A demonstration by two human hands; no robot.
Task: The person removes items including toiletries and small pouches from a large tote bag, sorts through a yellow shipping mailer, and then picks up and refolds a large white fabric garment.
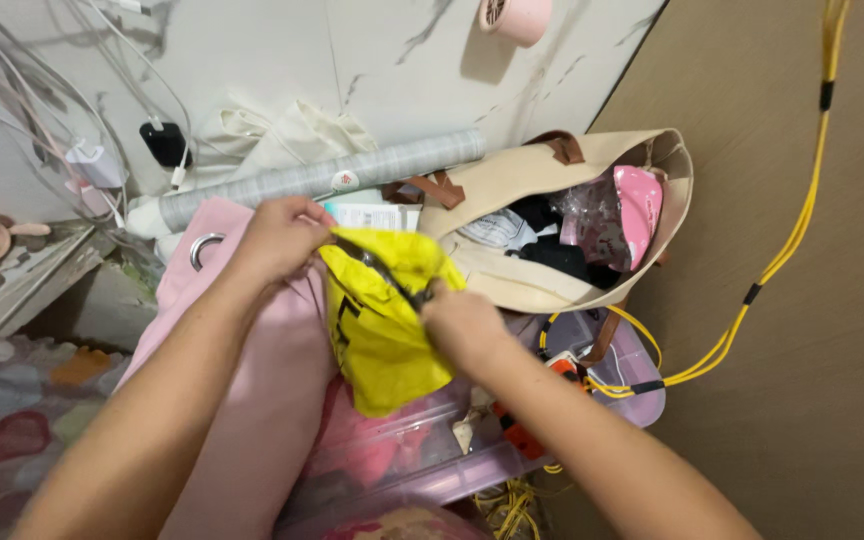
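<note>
Yellow plastic bag (384, 330) is the landmark: it hangs over a clear storage bin (472, 440), w/ both hands pinching its top edge. Left hand (280, 238) is closed on the bag's upper-left corner; right hand (460, 320) is closed on the right side of the mouth, where a dark strip shows between the two grips. Left of the bag lies pink cloth w/ a metal eyelet (204, 250); behind it a grey roll (322, 178); to its upper right a beige tote (562, 215) full of items; right of that a yellow cable (782, 250). To do it well, I'd judge: keep grips close to the edge, pull apart evenly, don't tear the thin film.
</note>
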